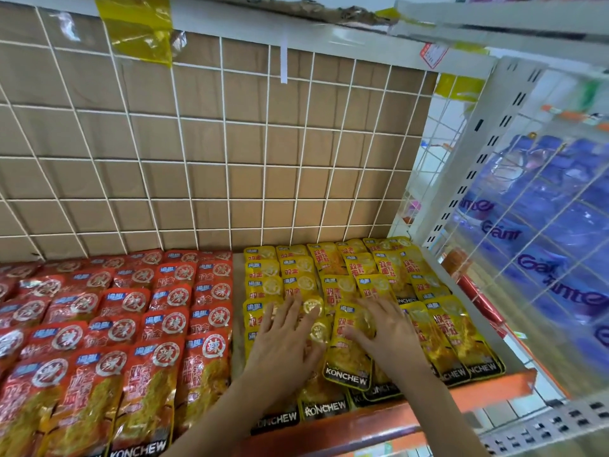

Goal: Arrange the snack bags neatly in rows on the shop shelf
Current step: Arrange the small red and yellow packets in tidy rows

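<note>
Resting flat on the yellow snack bags (333, 278), a person's two hands lie with fingers spread and straight, gripping nothing. The left hand (283, 341) lies on bags near the orange front edge of the shelf (487, 387). The right hand (382, 328) is just beside it, touching a tilted bag (346, 361) that lies on top of its neighbours. Yellow bags fill the right half of the shelf in overlapping rows from back to front. Red snack bags (131, 311) fill the left half in tidy overlapping rows, with a narrow gap between the two colours. A white wire grid (224, 156) backed by cardboard (204, 179) stands at the back edge. Blue packs (560, 225) show through mesh beyond the right end.
</note>
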`<state>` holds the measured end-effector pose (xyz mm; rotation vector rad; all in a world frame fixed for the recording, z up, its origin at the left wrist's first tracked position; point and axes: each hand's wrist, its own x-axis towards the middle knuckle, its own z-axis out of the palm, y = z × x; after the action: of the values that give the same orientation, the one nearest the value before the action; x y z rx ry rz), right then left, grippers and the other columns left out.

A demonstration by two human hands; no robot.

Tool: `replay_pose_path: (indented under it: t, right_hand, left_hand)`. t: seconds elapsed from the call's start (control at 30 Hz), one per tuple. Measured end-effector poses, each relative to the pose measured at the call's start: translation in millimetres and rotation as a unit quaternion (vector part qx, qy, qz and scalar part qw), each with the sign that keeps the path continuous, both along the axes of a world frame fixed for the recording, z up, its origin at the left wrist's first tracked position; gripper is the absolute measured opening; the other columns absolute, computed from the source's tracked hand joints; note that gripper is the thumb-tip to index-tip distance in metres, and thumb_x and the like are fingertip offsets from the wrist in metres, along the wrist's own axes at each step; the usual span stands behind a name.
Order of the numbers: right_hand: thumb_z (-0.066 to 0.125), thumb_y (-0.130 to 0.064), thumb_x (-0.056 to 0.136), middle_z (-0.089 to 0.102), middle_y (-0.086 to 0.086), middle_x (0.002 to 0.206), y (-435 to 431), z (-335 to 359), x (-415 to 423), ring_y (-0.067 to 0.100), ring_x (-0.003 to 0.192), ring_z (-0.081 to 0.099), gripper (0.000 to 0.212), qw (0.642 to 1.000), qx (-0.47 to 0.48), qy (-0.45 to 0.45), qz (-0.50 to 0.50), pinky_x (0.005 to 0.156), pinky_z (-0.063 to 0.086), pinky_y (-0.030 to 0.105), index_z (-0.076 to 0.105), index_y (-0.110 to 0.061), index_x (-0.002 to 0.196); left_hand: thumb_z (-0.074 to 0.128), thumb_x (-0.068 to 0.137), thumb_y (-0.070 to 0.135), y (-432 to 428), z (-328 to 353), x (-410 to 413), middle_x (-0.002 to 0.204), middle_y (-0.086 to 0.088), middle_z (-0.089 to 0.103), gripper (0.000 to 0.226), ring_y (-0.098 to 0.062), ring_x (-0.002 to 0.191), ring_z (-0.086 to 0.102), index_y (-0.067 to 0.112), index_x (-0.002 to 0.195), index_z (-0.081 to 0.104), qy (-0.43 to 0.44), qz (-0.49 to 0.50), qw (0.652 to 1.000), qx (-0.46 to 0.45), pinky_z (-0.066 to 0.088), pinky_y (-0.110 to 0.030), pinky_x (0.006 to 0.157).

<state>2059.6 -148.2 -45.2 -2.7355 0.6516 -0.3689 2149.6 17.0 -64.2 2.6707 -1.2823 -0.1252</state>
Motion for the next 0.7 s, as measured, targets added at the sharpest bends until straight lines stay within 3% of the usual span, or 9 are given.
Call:
replay_pose_path:
  t: [0.17, 0.3, 0.43, 0.5, 0.57, 0.6, 0.63, 0.7]
  right_hand:
    - [0.067, -0.046, 0.077, 0.052, 0.000, 0.122, -2.5, 3.6, 4.2, 0.021, 0.123, 0.042, 0.059, 0.997, 0.057, 0.040, 0.016, 0.101, 0.035, 0.034, 0.053, -0.023, 0.129]
    - [0.070, -0.035, 0.079, 0.049, 0.001, 0.127, -9.8, 7.1, 8.4, 0.018, 0.125, 0.043, 0.048, 0.991, 0.129, 0.018, 0.015, 0.093, 0.037, 0.026, 0.058, -0.021, 0.123]
    - [0.066, -0.022, 0.085, 0.053, 0.000, 0.121, -20.2, 8.1, 14.2, 0.013, 0.110, 0.052, 0.029, 0.986, 0.162, 0.004, 0.028, 0.079, 0.037, 0.016, 0.063, -0.019, 0.113]
    - [0.063, -0.016, 0.086, 0.057, -0.002, 0.116, -26.3, 8.5, 17.3, 0.007, 0.098, 0.053, 0.022, 0.985, 0.168, -0.001, 0.040, 0.070, 0.035, 0.008, 0.065, -0.020, 0.108]
    - [0.062, -0.011, 0.087, 0.060, -0.004, 0.108, -33.8, 9.1, 19.1, 0.005, 0.091, 0.054, 0.020, 0.981, 0.189, -0.008, 0.044, 0.065, 0.036, 0.004, 0.066, -0.020, 0.104]
    - [0.061, -0.010, 0.087, 0.062, -0.006, 0.103, -37.6, 10.5, 19.3, 0.005, 0.085, 0.056, 0.020, 0.978, 0.203, -0.014, 0.045, 0.062, 0.039, 0.004, 0.067, -0.020, 0.103]
    - [0.061, -0.010, 0.087, 0.062, -0.009, 0.097, -41.5, 12.4, 19.3, 0.007, 0.078, 0.058, 0.019, 0.976, 0.213, -0.016, 0.044, 0.059, 0.042, 0.006, 0.067, -0.021, 0.101]
    - [0.061, -0.011, 0.087, 0.061, -0.016, 0.087, -50.7, 16.3, 19.1, 0.018, 0.071, 0.062, 0.018, 0.975, 0.219, -0.016, 0.048, 0.055, 0.044, 0.016, 0.068, -0.025, 0.096]
  left_hand:
    - [0.008, 0.092, 0.061, 0.7, 2.2, -0.8, 0.157, 0.000, -0.012, 0.063, -0.016, 0.143, -0.016, 0.033, 0.148, -0.004, 0.001, 0.002, 1.000, 0.012, -0.018, -0.041, 0.113]
    - [-0.017, 0.072, 0.072, 0.1, -0.8, -0.1, 0.157, 0.002, -0.009, 0.085, -0.015, 0.144, -0.013, 0.035, 0.147, -0.002, -0.011, -0.005, 1.000, -0.008, -0.021, -0.039, 0.110]
    - [-0.012, 0.075, 0.073, -0.6, 0.3, 0.1, 0.157, 0.005, 0.006, 0.083, -0.012, 0.144, 0.000, 0.037, 0.146, 0.012, -0.006, 0.005, 0.999, -0.040, -0.016, -0.034, 0.112]
    - [0.000, 0.077, 0.066, -2.8, 5.4, 2.5, 0.154, 0.006, 0.020, 0.077, -0.014, 0.142, 0.015, 0.036, 0.142, 0.027, 0.009, 0.024, 0.998, -0.063, -0.004, -0.034, 0.113]
    - [0.015, 0.081, 0.061, -6.9, 13.2, 4.8, 0.140, 0.008, 0.042, 0.064, -0.017, 0.131, 0.040, 0.034, 0.130, 0.047, 0.006, 0.036, 0.997, -0.070, 0.026, -0.038, 0.110]
    - [0.024, 0.083, 0.057, -8.7, 16.3, 5.9, 0.128, 0.009, 0.054, 0.054, -0.017, 0.119, 0.053, 0.032, 0.120, 0.055, 0.010, 0.045, 0.996, -0.074, 0.041, -0.038, 0.099]
    - [0.031, 0.083, 0.053, -10.6, 16.7, 8.1, 0.119, 0.008, 0.059, 0.047, -0.017, 0.109, 0.060, 0.031, 0.113, 0.060, 0.003, 0.052, 0.995, -0.084, 0.048, -0.037, 0.090]
    - [0.028, 0.082, 0.052, -15.1, 15.7, 11.7, 0.125, 0.008, 0.056, 0.052, -0.017, 0.116, 0.054, 0.030, 0.119, 0.057, 0.021, 0.045, 0.993, -0.104, 0.042, -0.037, 0.096]
